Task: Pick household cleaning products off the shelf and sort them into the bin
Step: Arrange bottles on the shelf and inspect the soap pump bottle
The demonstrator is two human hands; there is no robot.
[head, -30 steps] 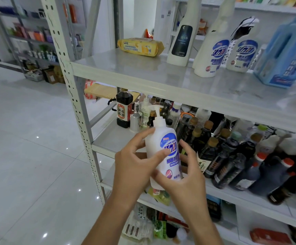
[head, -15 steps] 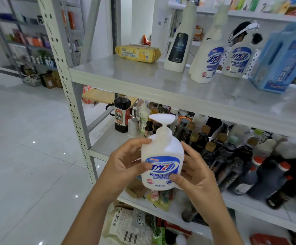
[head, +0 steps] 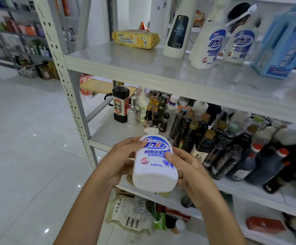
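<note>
White plastic pump bottle [head: 154, 167], off the shelf [head: 143, 68], held in front of the middle tier. It is tilted, with the base toward the camera and the pump head [head: 150, 130] pointing away at the shelf. Left hand [head: 120, 161] wraps the left side, thumb on the top of the label. Right hand [head: 195, 175] wraps the right side, thumb on the label edge. Both hands grip the bottle and neither is free. Bin not in view.

Risks, as judged:
- Smooth plastic held at a tilt. If one hand lets go before the other takes the weight, the bottle may slip to the tile floor [head: 28, 138].
- A knock or a stray finger on the pump head could squirt soap.
- Dark bottles [head: 223, 149] stand crowded just beside the right hand. A wide swing toward the bin could topple some.
- The middle tier looks like sauces, not cleaners, so it would be easy to pick the wrong item next.

Writing:
- Bottle: "活力28", then "抑菌洗手" with the rest under the thumb, and "500g" lower down.
- Sprays [head: 209, 45] on the top tier carry the same "活力28" logo.
- Yellow pack [head: 135, 38] reads "lemon".
- Soy bottle [head: 120, 104] reads "酿造酱油".
- Blue jug [head: 283, 45]: print too blurred to read.
</note>
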